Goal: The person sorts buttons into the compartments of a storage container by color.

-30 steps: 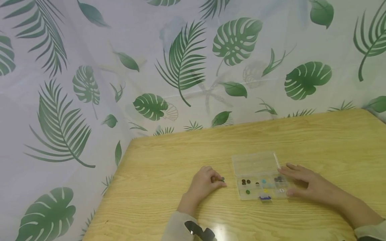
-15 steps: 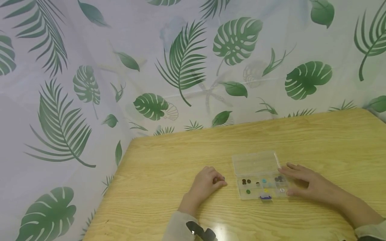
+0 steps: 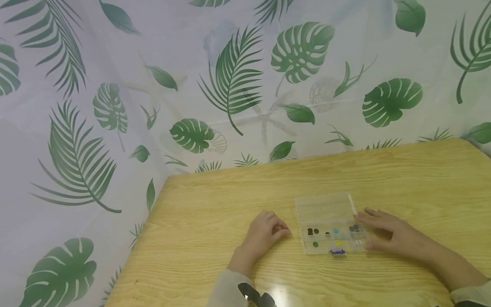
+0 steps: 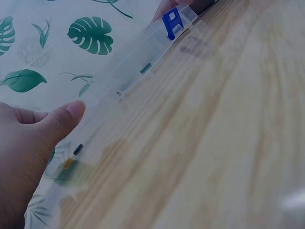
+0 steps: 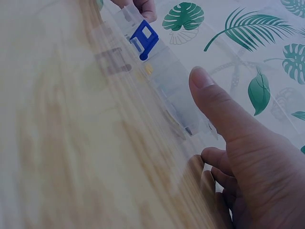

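Observation:
A clear plastic compartment box (image 3: 324, 208) stands on the table in the head view, lid raised at the back. Several small round button-like pieces lie inside: brown (image 3: 316, 231), green (image 3: 315, 244), light blue (image 3: 335, 230), yellow (image 3: 338, 242) and white (image 3: 358, 242). My left hand (image 3: 264, 232) rests left of the box, thumb and index tips close together; what lies between them is hidden. In the left wrist view, a dark piece (image 4: 78, 149) and an orange piece (image 4: 67, 163) show low beyond my thumb. My right hand (image 3: 395, 236) spans the box's right side, thumb and fingers extended.
A blue latch (image 3: 337, 251) sits at the box's front edge. The wood-grain table (image 3: 215, 200) reaches back to a white leaf-printed cloth (image 3: 245, 76), which also hangs along the left side.
My left hand has shifted slightly right toward the box. The small dark green piece seen at its fingertips is now hidden in the head view. My right hand and the box have stayed put.

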Available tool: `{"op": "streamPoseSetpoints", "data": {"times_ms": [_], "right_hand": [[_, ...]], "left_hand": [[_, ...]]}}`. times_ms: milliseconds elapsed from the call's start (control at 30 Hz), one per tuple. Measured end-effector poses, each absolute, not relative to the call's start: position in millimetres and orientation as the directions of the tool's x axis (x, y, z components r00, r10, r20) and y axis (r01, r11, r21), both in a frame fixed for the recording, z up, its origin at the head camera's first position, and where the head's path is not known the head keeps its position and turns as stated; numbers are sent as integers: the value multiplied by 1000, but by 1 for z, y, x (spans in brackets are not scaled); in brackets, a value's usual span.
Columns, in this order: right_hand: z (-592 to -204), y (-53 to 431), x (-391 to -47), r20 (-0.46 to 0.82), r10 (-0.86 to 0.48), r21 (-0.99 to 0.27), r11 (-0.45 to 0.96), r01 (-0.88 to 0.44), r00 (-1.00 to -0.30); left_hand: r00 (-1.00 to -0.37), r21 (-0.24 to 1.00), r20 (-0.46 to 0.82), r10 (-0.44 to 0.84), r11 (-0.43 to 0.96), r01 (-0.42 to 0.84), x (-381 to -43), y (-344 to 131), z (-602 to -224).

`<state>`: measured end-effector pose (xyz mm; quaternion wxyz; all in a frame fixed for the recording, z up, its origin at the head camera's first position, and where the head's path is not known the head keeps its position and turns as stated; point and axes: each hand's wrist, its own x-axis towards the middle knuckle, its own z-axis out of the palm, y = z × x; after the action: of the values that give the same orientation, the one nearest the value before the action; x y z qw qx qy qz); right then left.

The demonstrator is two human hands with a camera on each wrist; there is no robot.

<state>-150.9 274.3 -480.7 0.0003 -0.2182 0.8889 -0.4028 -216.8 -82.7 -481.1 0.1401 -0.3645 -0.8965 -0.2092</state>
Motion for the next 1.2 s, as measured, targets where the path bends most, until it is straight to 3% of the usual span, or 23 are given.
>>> {"op": "streamPoseSetpoints", "data": {"times_ms": [367,1200], "right_hand": [[-483,274,-153,175,-389,-712,585,-389,-905],[-482,273,-150,193,-371,-705,592,-391,-909]], "left_hand": [[-587,270,527,614,534,801,-213,-72,-478],[-398,129,581,710,402,906,-205,-29,-473]]}}
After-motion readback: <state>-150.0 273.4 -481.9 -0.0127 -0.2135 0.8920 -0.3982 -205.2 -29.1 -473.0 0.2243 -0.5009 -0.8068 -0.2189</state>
